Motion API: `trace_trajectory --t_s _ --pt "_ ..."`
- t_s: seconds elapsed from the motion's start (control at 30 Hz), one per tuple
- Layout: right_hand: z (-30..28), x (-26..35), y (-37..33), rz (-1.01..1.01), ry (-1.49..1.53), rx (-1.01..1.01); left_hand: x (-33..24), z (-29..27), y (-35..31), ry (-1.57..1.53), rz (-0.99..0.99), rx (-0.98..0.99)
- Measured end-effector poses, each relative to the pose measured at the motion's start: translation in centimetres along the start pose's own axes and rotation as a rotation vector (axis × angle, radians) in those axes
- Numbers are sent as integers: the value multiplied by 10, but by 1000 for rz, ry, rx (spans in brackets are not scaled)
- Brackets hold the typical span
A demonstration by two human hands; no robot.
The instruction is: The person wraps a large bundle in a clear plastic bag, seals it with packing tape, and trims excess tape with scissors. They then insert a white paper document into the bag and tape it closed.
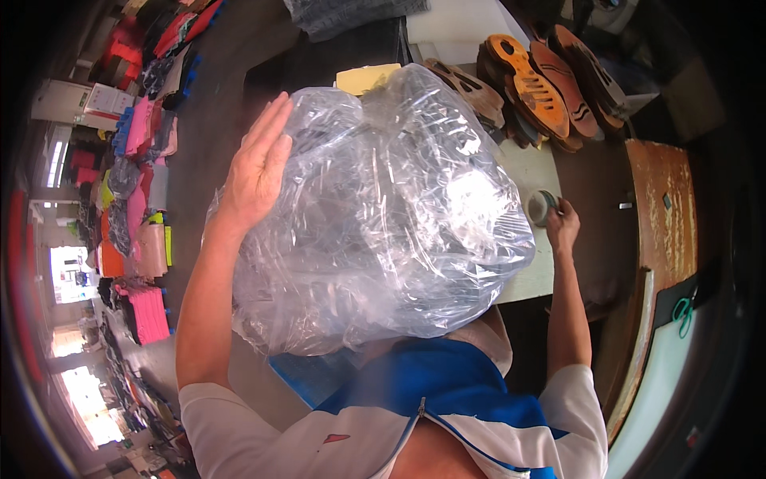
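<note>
Stacked pieces of coloured material (144,247) are arranged along the background, far to the left of the large clear plastic bag (383,223), which is taken as the reference for all positions. Upright, brightly lit windows (72,275) are seen beyond these stacks. The bag is positioned directly in front of the person's torso, and its pale work table (527,279) is exposed along the bag's right side. Its contents cannot be made out through the creased, reflective film. The left hand (259,172) is placed flat at the upper left side of the bag, with fingers extended and nothing clasped. The right hand (563,227) is located just beside the bag's right edge; its fingers are curled onto the rim of a tape roll (539,207), which is thus gripped. Whether the roll is supported by the table cannot be told. Shoe-sole shapes (527,88), one orange, are grouped at the bag's upper right. A yellow block (367,78) is partly covered by the bag's top edge. Green-handled scissors (683,315) are located well to the right of the bag.
</note>
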State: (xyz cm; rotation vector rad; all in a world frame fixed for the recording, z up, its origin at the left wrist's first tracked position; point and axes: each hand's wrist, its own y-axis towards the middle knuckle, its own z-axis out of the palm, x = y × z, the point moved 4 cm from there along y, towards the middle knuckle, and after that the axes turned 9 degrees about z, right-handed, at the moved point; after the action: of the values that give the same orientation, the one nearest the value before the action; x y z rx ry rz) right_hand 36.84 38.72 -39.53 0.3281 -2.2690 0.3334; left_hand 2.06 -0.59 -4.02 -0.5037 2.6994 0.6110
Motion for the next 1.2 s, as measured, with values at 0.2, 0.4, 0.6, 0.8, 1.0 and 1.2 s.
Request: trace_trajectory --t_s 0.2,0.4,0.6,0.8,1.0,1.2 --pt "-130 101 -53 -25 531 -137 -39 -29 -4 -24 7 -138" --pt "-169 301 -146 -613 477 -70 -137 26 -5 -1081 -45 76" --pt "-129 373 -201 -1010 441 75 -160 26 -17 -1169 -88 -234" --pt "-106 375 -198 -939 749 561 -132 14 -50 -1454 -293 -353" --pt "-104 379 -196 -1123 641 530 -128 18 -63 -1544 -361 -340" --pt "-99 381 -196 -1189 646 435 -125 25 -74 -1519 -543 -330"
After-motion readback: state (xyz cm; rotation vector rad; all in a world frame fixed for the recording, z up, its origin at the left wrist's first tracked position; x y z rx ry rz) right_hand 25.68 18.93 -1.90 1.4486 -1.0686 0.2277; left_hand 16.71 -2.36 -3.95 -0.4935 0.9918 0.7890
